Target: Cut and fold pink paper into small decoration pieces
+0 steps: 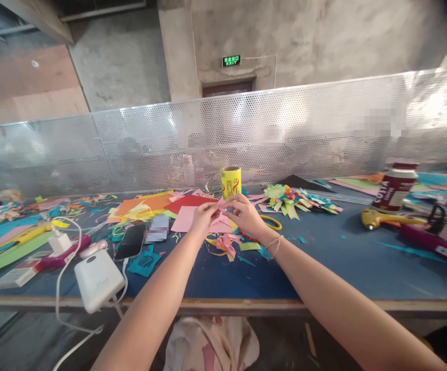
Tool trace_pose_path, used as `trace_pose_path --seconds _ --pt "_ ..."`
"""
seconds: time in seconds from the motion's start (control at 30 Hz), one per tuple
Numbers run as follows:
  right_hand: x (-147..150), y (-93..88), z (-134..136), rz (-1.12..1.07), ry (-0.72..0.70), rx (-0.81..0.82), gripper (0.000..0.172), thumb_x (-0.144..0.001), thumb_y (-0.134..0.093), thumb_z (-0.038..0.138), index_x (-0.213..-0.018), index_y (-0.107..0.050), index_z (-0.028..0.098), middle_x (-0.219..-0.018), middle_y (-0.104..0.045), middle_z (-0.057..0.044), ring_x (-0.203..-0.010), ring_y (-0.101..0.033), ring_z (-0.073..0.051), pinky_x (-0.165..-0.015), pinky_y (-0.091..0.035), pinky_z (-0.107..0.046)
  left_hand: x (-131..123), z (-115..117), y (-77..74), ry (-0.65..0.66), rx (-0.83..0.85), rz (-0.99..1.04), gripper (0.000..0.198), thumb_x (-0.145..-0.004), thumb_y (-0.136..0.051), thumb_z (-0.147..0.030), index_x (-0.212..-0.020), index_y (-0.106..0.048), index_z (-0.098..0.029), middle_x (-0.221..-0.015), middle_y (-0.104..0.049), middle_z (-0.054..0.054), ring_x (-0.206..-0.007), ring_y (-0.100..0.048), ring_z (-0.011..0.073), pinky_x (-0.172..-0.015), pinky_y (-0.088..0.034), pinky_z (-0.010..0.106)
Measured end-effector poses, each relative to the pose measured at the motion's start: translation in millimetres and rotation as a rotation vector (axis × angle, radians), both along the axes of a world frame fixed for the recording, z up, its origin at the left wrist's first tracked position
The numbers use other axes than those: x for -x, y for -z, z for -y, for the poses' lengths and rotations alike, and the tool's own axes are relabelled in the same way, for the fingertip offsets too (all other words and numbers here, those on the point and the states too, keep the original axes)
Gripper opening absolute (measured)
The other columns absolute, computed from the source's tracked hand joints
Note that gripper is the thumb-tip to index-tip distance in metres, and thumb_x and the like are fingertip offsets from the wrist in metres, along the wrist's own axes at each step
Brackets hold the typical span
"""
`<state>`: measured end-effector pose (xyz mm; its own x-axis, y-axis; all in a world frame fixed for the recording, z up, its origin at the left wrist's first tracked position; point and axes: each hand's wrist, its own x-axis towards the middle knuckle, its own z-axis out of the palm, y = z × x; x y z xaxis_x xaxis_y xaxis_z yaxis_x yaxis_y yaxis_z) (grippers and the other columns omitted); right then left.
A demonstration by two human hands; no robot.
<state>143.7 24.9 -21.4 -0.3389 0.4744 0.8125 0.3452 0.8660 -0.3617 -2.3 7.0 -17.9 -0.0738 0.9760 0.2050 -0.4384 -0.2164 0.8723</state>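
My left hand (203, 216) and my right hand (245, 213) meet over the middle of the blue table (324, 257). Both pinch a small folded piece of pink paper (220, 222) between fingers and thumbs, just above the tabletop. A flat pink sheet (183, 219) lies to the left of it. Below my hands lies a small pink and yellow paper shape (226, 243). A yellow can (231, 182) stands just behind my hands. A thin bracelet is on my right wrist.
Coloured paper sheets (149, 205) and scraps litter the table. A phone (131, 241), a white power bank (97, 281) with cables, a brown bottle (395, 186), a yellow cutter (378, 218) and a paper flower (288, 198) lie around. A perforated metal screen (246, 134) closes the far side.
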Motion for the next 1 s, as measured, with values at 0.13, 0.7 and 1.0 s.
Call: trace_pose_path --seconds 0.13,0.7,1.0 --pt "-0.4 -0.3 0.3 -0.037 -0.022 0.043 0.017 -0.077 -0.059 0.031 -0.089 -0.066 0.022 -0.094 -0.052 -0.007 -0.077 -0.055 -0.015 -0.064 -0.052 -0.029 -0.5 1.1 -0.7 0.005 -0.005 -0.002 0.018 -0.053 -0.074 -0.023 -0.064 -0.064 -0.013 -0.057 -0.059 0.0 -0.054 -0.053 0.0067 -0.059 -0.043 0.021" --pt "-1.3 -1.3 -2.1 -0.053 0.051 0.027 0.017 -0.081 -0.051 0.029 -0.078 -0.064 0.019 -0.087 -0.05 -0.007 -0.08 -0.052 -0.017 -0.071 -0.047 -0.034 -3.8 3.3 -0.1 0.055 0.005 0.041 0.015 -0.055 -0.074 -0.018 -0.065 -0.065 -0.011 -0.063 -0.064 0.002 -0.06 -0.059 0.0082 -0.066 -0.045 0.023" --pt "2.0 -2.5 -1.1 -0.165 0.115 0.299 0.018 -0.081 -0.044 0.03 -0.072 -0.054 0.018 -0.064 -0.055 0.0 -0.06 -0.05 -0.013 -0.058 -0.04 -0.026 -6.7 2.6 1.9 0.109 -0.005 0.003 0.019 -0.054 -0.076 -0.017 -0.067 -0.063 -0.012 -0.065 -0.065 0.002 -0.065 -0.063 0.0116 -0.077 -0.048 0.029"
